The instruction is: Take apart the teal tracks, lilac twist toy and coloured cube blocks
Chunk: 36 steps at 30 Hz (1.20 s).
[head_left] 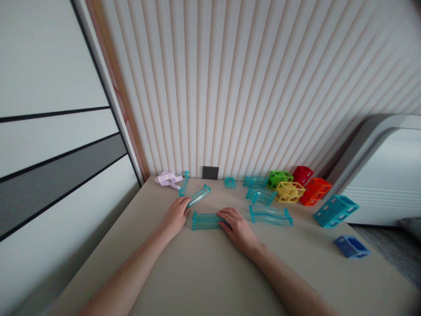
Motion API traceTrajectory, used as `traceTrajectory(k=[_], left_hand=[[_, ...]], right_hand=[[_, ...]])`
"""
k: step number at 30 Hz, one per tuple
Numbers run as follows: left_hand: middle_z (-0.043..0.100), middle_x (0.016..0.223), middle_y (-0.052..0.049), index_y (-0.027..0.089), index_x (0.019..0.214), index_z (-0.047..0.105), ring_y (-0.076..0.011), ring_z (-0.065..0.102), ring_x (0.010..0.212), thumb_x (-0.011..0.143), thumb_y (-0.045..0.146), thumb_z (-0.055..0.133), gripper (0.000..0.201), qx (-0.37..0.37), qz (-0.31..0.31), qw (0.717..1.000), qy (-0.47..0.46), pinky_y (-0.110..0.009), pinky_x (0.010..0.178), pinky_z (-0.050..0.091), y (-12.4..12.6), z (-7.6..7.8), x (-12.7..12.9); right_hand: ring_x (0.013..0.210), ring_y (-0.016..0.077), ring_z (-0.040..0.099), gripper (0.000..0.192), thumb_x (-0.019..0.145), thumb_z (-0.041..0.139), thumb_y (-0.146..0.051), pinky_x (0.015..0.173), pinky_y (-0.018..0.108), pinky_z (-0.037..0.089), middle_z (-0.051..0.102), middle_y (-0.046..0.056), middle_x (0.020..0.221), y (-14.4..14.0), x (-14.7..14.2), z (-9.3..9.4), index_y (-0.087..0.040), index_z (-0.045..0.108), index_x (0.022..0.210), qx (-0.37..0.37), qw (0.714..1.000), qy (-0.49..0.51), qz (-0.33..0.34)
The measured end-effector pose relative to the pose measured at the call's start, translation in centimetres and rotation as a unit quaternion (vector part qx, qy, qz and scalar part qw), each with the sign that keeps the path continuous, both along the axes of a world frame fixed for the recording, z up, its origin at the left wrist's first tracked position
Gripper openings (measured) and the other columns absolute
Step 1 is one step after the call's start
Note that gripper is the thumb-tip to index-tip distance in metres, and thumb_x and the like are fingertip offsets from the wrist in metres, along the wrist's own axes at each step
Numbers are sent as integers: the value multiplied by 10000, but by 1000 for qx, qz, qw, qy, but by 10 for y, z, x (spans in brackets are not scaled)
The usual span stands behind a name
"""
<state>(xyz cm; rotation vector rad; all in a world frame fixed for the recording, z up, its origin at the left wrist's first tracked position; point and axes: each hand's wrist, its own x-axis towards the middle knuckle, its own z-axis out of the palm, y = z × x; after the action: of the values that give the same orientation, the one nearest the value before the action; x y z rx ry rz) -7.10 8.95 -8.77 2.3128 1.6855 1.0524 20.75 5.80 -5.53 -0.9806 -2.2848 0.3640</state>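
My left hand (177,212) is closed round the near end of a narrow clear teal track piece (199,195), which slants away to the right on the table. In front of it lies a wider straight teal track piece (206,221), flat and crosswise. My right hand (236,223) grips the right end of this wide piece, fingers over its top and thumb at the near side, so that end is hidden. Just right of my right hand, a wavy teal track piece (271,215) rests on the table.
Purple-white pieces (167,179) and an upright-lying teal strip (184,183) sit back left. Along the back right are a small teal piece (230,183), curved teal tracks (261,196), and green (279,178), yellow (289,192), red (302,175), orange (315,191), teal (335,211) and blue (351,246) frame blocks.
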Motion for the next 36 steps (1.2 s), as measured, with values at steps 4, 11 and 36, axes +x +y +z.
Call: traceTrajectory(k=[4, 11, 36], left_hand=[[668, 1174, -96, 224, 1164, 652, -265, 634, 1123, 867, 81, 562, 342, 0, 6, 1000, 24, -456, 1013, 516, -1, -2, 0], [632, 1234, -106, 217, 1188, 639, -260, 611, 1159, 915, 79, 461, 353, 21, -4, 999, 39, -448, 1036, 499, -7, 11, 3], [573, 1239, -77, 225, 1218, 599, -253, 616, 1151, 837, 220, 716, 399, -130, -112, 983, 68, -402, 1032, 500, -41, 38, 30]], right_hand=[[1133, 239, 591, 281, 974, 582, -234, 1008, 411, 520, 688, 80, 1182, 0, 0, 1, -240, 651, 1246, -6, 1000, 3, -5], [1120, 240, 589, 268, 980, 571, -245, 992, 412, 523, 683, 86, 1169, 0, 1, 1, -245, 655, 1234, -9, 1000, 16, 1], [1069, 252, 587, 273, 947, 620, -195, 946, 429, 526, 686, 84, 1134, -2, 3, 6, -246, 663, 1212, 9, 1000, 21, 9]])
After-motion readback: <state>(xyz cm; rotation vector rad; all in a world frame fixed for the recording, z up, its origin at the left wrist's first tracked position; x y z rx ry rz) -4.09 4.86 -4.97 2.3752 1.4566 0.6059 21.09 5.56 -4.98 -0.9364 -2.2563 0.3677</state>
